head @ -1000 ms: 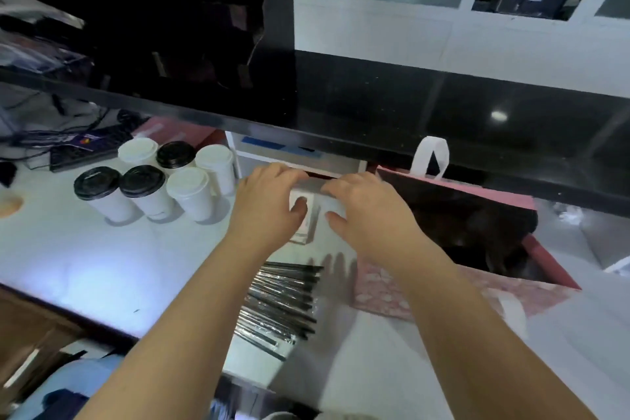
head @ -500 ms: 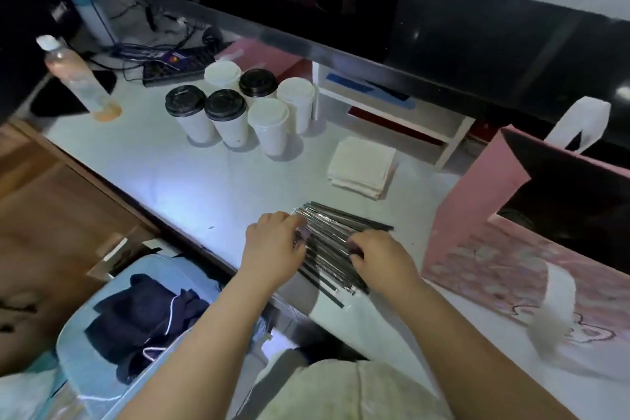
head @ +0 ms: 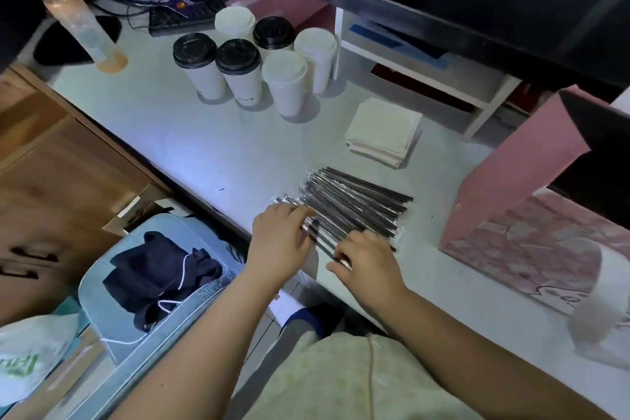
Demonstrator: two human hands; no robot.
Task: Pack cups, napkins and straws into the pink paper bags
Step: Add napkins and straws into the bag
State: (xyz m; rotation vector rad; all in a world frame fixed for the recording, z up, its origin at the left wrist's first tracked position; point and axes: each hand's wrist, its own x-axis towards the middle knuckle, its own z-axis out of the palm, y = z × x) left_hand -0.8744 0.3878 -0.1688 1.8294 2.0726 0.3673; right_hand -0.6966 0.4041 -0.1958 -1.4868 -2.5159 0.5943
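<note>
A pile of black wrapped straws (head: 354, 204) lies near the front edge of the white counter (head: 191, 150). My left hand (head: 279, 242) rests on the pile's near left end, fingers curled onto the straws. My right hand (head: 368, 262) pinches straws at the pile's near end. Several lidded paper cups (head: 259, 65), some with black lids and some with white, stand at the back. A stack of white napkins (head: 383, 131) lies between the cups and the open pink paper bag (head: 518, 181), which stands at the right.
A bottle of orange liquid (head: 81, 20) stands at the back left beside a keyboard (head: 191, 15) and cables. A white shelf unit (head: 419, 68) sits behind the napkins. Below the counter's edge are a light blue bin (head: 143, 283) with dark cloth and a wooden cabinet (head: 51, 164).
Both hands left the napkin stack at the back and came down to the straw pile by the front edge. Since half a second ago they have hardly shifted on the straws.
</note>
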